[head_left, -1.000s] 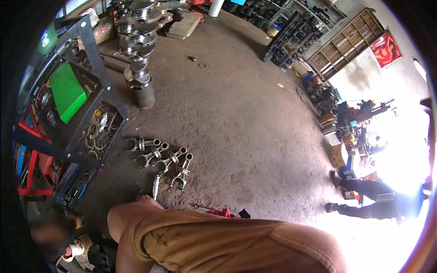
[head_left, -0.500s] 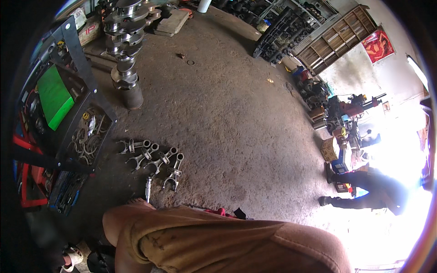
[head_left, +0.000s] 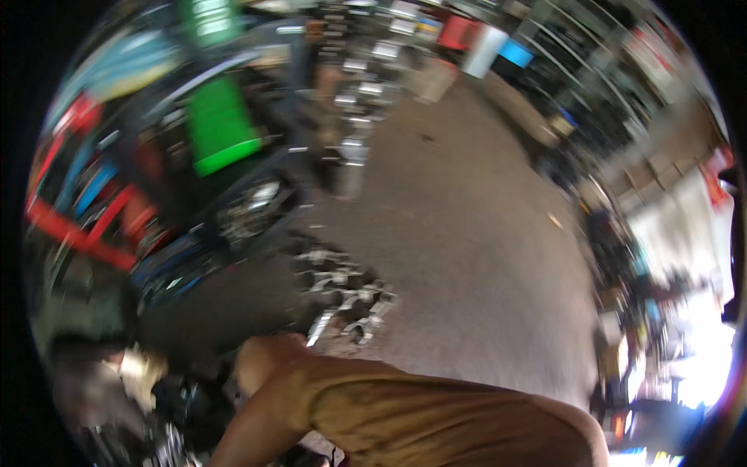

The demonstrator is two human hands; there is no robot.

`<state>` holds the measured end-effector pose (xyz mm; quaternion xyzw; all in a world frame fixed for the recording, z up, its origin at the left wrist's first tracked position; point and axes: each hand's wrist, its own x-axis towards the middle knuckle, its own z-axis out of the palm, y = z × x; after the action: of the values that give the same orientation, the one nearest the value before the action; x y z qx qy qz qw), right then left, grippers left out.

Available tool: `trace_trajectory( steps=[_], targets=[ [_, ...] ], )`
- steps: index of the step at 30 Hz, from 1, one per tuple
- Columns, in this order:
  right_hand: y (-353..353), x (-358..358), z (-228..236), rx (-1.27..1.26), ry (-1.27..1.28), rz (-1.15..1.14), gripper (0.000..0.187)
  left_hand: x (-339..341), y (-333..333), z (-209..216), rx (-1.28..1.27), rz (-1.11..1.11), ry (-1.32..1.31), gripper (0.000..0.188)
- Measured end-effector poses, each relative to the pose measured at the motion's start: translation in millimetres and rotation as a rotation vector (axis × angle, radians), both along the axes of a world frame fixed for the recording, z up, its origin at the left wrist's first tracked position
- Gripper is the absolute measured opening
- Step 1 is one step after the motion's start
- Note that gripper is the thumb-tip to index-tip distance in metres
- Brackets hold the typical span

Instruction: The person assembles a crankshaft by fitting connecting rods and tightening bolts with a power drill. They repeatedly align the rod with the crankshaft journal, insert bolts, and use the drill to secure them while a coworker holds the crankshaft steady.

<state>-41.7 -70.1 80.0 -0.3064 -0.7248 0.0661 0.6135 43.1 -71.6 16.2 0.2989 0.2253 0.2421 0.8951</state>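
The view is blurred throughout, and fine detail could not be verified. Neither the left hand nor the right hand is in view; whether the fingers are open, closed or gripping anything cannot be told. A cluster of metal rods [head_left: 339, 275] lies on the brown floor [head_left: 482, 257], forward of the wearer's bare knee [head_left: 268, 366]; the pieces sit close together, and their exact number cannot be made out. A slim silver tool [head_left: 318, 328] lies just beside them, between the cluster and the knee. Brown shorts [head_left: 443, 412] cover the wearer's thigh along the lower edge. To the left of the rods stands a black rack [head_left: 294, 86], bearing a bright green box [head_left: 222, 128] and, below it, a heap of small metal parts [head_left: 257, 206]. A red frame [head_left: 78, 233] is farther left. Beyond the rods, a tall shiny metal shaft [head_left: 354, 124] stands upright near the rack. Another person [head_left: 97, 397] is partly visible at lower left; posture cannot be determined.
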Motion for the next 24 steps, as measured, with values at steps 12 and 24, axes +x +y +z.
trace_trajectory(
  steps=[12,24],
  targets=[
    [11,59,14,-0.466,0.054,-0.032,0.043,-207,61,34,-0.592,0.498,-1.053,0.023],
    [24,-22,23,-0.387,-0.683,0.056,0.042,-246,28,32,-0.454,0.468,-0.496,0.041]
  ],
)
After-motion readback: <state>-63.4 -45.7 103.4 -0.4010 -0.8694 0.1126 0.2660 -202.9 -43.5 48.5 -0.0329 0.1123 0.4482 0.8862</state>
